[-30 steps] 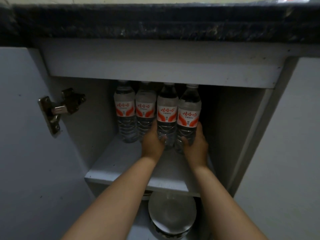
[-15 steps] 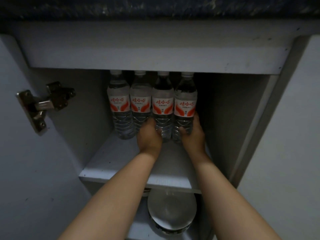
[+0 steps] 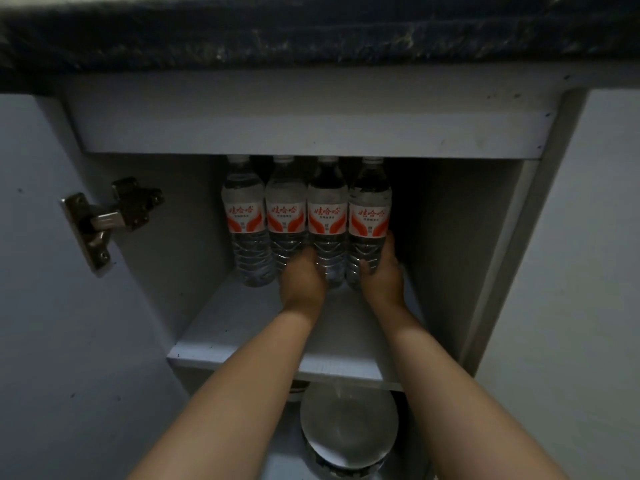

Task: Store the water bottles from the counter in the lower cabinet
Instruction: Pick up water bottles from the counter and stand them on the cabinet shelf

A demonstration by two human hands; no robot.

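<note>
Several clear water bottles with red-and-white labels stand upright in a tight row at the back of the cabinet shelf (image 3: 242, 327). My left hand (image 3: 302, 280) is wrapped low around the third bottle from the left (image 3: 327, 216) and hides the base of the second bottle (image 3: 286, 216). My right hand (image 3: 383, 275) grips the base of the rightmost bottle (image 3: 370, 216), thumb in front and fingers up its right side. The leftmost bottle (image 3: 245, 216) stands untouched. The bottle caps sit just under the cabinet's top rail.
The left cabinet door (image 3: 41, 306) stands open with a metal hinge (image 3: 104, 220) on it; the right door (image 3: 588, 271) is open too. Under the shelf sits a round metal lid on a pot (image 3: 348, 427). A dark stone counter edge (image 3: 311, 36) overhangs.
Both hands have pushed their two bottles further back, so they now line up with the two on the left. The right-hand bottle stands straighter.
</note>
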